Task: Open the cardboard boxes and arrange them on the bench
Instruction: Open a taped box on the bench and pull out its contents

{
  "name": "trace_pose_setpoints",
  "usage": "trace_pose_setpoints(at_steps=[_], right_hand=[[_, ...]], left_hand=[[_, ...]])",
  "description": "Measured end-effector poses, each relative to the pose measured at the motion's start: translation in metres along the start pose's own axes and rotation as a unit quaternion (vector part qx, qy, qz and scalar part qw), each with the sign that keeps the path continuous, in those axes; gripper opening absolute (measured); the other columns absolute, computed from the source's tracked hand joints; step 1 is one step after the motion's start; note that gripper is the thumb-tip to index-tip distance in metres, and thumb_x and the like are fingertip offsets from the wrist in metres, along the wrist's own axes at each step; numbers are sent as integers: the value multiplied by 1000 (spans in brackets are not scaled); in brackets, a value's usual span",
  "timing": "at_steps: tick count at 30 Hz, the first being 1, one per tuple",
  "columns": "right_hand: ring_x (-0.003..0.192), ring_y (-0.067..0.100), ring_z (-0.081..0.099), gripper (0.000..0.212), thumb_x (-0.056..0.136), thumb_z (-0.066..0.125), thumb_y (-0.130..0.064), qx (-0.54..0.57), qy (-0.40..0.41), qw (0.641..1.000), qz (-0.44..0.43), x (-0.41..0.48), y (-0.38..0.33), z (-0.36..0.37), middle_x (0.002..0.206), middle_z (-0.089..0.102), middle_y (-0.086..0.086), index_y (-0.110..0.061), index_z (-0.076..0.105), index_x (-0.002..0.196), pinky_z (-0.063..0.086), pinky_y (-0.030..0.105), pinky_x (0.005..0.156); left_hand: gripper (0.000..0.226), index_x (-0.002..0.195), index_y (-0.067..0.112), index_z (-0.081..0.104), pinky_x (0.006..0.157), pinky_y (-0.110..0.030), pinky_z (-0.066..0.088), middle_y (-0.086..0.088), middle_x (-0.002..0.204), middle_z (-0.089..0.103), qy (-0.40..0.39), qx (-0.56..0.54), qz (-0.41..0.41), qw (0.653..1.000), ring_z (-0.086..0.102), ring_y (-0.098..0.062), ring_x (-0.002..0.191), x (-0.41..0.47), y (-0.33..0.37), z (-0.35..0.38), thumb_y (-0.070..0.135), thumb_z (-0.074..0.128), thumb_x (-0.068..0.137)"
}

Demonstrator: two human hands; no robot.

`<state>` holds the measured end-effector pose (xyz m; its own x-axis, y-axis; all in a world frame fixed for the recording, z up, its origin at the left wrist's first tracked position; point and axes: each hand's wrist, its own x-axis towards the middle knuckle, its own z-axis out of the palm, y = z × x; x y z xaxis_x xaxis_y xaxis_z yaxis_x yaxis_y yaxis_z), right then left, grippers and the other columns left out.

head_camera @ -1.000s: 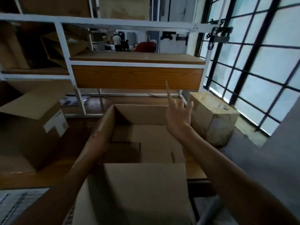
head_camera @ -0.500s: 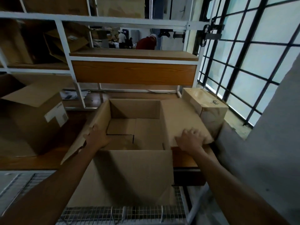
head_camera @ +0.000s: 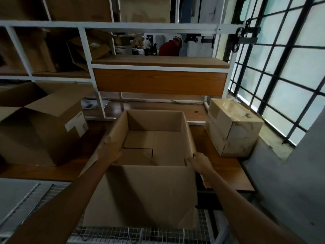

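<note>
The left hand (head_camera: 110, 153) gripped the left wall of the open box (head_camera: 154, 138). The right hand (head_camera: 199, 162) pinched its near right corner. The box sat on the bench (head_camera: 228, 164).

Both hands grip the open cardboard box (head_camera: 154, 138) on the bench (head_camera: 228, 166) — left hand (head_camera: 110, 152), right hand (head_camera: 199, 163).

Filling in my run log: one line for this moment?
step: opening box | left hand: on left flap | right hand: on right flap | open cardboard box: on bench
</note>
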<state>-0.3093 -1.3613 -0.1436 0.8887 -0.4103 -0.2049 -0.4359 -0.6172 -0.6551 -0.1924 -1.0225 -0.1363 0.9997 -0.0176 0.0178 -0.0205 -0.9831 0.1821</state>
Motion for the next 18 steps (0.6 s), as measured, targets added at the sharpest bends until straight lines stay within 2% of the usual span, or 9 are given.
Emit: trace_pose_setpoints(at_steps=[3,6,9,11,12,15,18], right_hand=[[106,25,63,35,94,56,-32,-71,6,997,-33,9,-18,9,121,63,8,-13,54,124,57,41,86],[113,26,62,36,94,59,-33,-122,16,990,-64,18,-42,29,125,61,6,-18,50,126,55,48,93],[115,28,60,36,97,55,-35,-146,38,985,-84,23,-69,56,126,59,6,-19,47,128,54,48,93],[115,30,59,41,97,51,-37,-128,35,988,-82,27,-89,75,125,59,7,-19,42,133,54,50,92],[115,31,59,44,97,48,-38,-125,28,988,-85,30,-99,86,125,59,8,-18,40,136,52,51,93],[114,32,58,53,98,44,-40,-135,9,986,-96,41,-131,114,125,60,11,-13,35,142,47,52,99],[113,33,58,54,96,45,-40,-136,-7,986,-96,51,-159,130,125,59,12,-12,33,141,50,46,93]], left_hand=[[37,133,22,55,105,-48,38,-8,158,17,8,35,10,999,35,-34,133,8,-18,0,36,48,99],[33,128,22,59,100,-44,43,-5,153,30,5,4,2,1000,40,-31,129,23,-43,-3,34,49,99],[34,128,17,59,81,-30,44,-5,126,57,33,-58,5,998,57,-23,109,36,-69,-12,30,51,98],[27,116,12,67,78,-29,46,-2,102,62,37,-85,-8,996,63,-25,100,43,-86,-19,25,54,96],[24,110,13,70,77,-30,47,-1,97,62,34,-83,-12,996,64,-25,98,45,-95,-21,24,54,96],[27,114,19,66,80,-31,45,-6,117,63,33,-36,-35,998,56,-21,97,51,-124,-19,30,48,97],[36,126,20,61,104,-48,36,-13,134,52,20,-30,-71,997,42,-31,126,57,-151,-14,35,40,101]])
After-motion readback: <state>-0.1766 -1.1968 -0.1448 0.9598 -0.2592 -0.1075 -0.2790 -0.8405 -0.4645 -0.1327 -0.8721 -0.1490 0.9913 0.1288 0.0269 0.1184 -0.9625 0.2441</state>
